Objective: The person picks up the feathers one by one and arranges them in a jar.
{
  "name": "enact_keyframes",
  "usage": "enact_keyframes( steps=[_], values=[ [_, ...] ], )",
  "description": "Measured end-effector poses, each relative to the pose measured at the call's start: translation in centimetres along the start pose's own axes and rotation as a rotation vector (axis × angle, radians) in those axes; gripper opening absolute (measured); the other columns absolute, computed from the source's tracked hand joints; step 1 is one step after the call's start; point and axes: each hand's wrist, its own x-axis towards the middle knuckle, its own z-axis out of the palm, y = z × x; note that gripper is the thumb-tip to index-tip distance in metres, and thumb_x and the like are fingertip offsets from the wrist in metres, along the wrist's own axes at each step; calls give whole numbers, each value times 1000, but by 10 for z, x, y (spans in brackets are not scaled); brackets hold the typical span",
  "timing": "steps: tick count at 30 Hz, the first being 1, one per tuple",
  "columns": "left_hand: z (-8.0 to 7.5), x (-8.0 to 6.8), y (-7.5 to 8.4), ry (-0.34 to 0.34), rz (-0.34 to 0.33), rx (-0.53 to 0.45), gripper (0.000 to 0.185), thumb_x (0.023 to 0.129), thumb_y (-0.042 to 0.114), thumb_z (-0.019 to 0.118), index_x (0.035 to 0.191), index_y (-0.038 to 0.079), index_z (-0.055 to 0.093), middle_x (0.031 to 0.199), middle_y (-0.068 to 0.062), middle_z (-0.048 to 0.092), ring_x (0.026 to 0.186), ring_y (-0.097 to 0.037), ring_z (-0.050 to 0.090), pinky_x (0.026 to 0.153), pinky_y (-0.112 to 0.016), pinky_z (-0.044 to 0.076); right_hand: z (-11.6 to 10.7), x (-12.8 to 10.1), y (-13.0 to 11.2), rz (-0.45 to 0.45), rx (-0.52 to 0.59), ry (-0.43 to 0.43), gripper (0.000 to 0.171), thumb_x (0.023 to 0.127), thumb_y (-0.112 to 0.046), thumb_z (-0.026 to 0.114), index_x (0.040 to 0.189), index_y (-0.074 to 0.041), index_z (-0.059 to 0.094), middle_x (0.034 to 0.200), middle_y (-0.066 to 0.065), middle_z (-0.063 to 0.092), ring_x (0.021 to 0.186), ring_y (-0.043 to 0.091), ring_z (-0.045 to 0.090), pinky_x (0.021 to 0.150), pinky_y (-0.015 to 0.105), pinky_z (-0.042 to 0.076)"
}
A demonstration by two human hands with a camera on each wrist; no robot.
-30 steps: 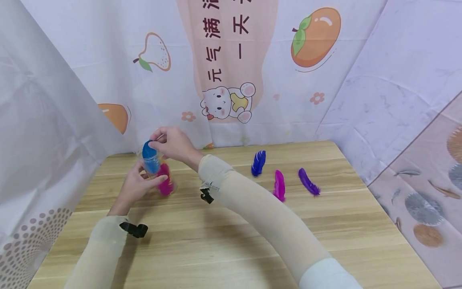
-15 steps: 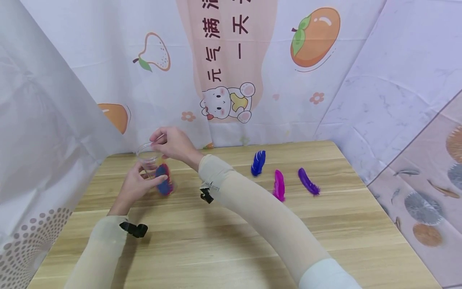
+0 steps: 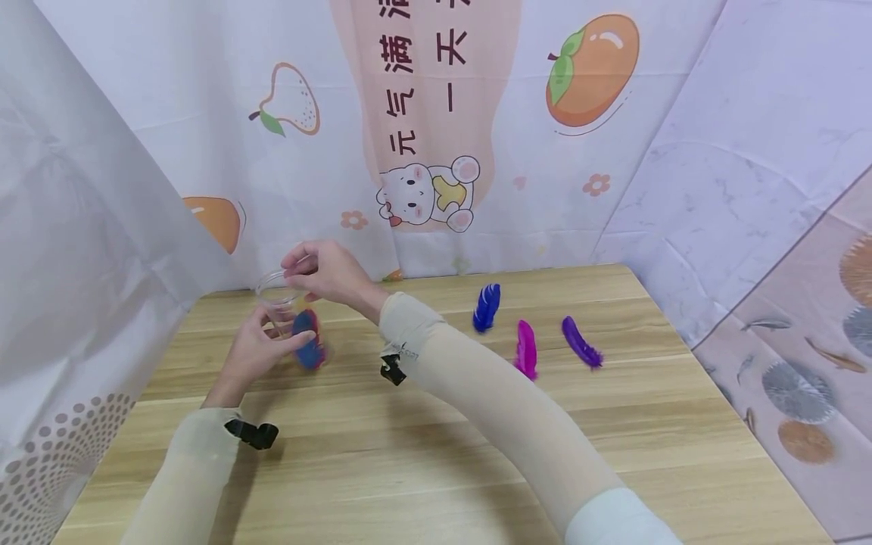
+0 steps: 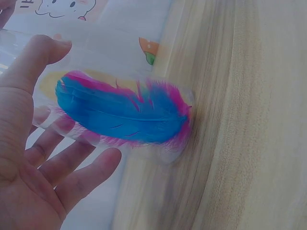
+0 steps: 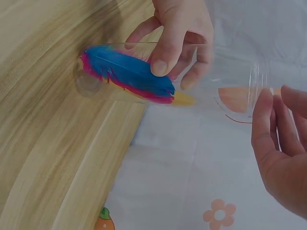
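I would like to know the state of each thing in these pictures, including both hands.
Clear cup: open at the top, held.
Left hand: holds the cup.
Right hand: at the cup's rim, no feather held.
Light blue feather: inside the cup.
Pink feather: inside, partly covered.
Yellow feather: inside, mostly hidden.
Dark blue feather: lying on the table.
Magenta feather: lying loose.
Purple feather: lying loose.

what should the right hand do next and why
Probably move the right hand to the dark blue feather on the table: that hand looks empty at the mouth of the clear cup, a light blue feather lies inside, and the left hand holds the cup.
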Motion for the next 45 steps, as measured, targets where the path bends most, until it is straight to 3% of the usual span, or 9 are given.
enact_keyframes(
  steps=[9, 16, 22, 31, 35, 39, 45],
  values=[
    [-1, -3, 2, -13, -11, 38, 66, 87, 31, 83, 135, 2, 48, 135, -14, 57, 118, -26, 58, 90, -17, 52, -2, -4, 3, -51, 36, -18, 20, 93, -4, 73, 112, 1, 69, 98, 6, 74, 81, 5, 66, 65, 30, 61],
    [-1, -2, 2, -9, -9, 39, 66, 87, 31, 83, 136, 2, 50, 134, -14, 58, 117, -24, 59, 90, -16, 52, -6, -8, 9, -139, -18, 22, 22, 96, -12, 73, 116, -3, 70, 110, 7, 73, 87, 4, 66, 70, 27, 60],
    [-2, 0, 3, -5, -21, 30, 64, 87, 32, 83, 132, 0, 50, 137, -16, 58, 114, -21, 61, 96, -27, 53, -16, -11, 16, -122, -23, 80, 26, 96, -10, 72, 120, -2, 69, 117, 13, 72, 93, 11, 68, 70, 20, 58],
    [0, -4, 4, -16, -33, 27, 66, 88, 33, 82, 137, 2, 50, 129, -19, 60, 112, -30, 62, 83, -11, 50, -31, -14, 30, -111, -163, 245, 31, 97, -17, 71, 126, -7, 69, 127, 6, 69, 118, 21, 62, 98, 27, 50],
    [0, -5, 4, -19, -25, 21, 65, 89, 33, 82, 135, 0, 50, 132, -20, 58, 114, -35, 61, 82, -11, 50, -48, -15, 44, -110, -162, 327, 30, 97, -13, 71, 126, -6, 68, 126, 7, 69, 118, 26, 63, 98, 26, 50],
    [0, -6, 4, -19, -20, 14, 66, 89, 32, 81, 136, -1, 48, 132, -21, 58, 115, -39, 61, 81, -12, 51, -75, -19, 63, -58, -201, 355, 31, 98, -10, 68, 129, -6, 66, 131, 7, 67, 122, 25, 60, 100, 27, 49],
    [-1, -7, 4, -18, -15, 6, 64, 88, 31, 82, 133, -1, 49, 136, -19, 54, 117, -36, 60, 82, -11, 51, -128, -31, 105, 45, -414, 380, 33, 99, -9, 64, 132, -5, 64, 135, 10, 64, 127, 28, 56, 106, 39, 46]
  ],
)
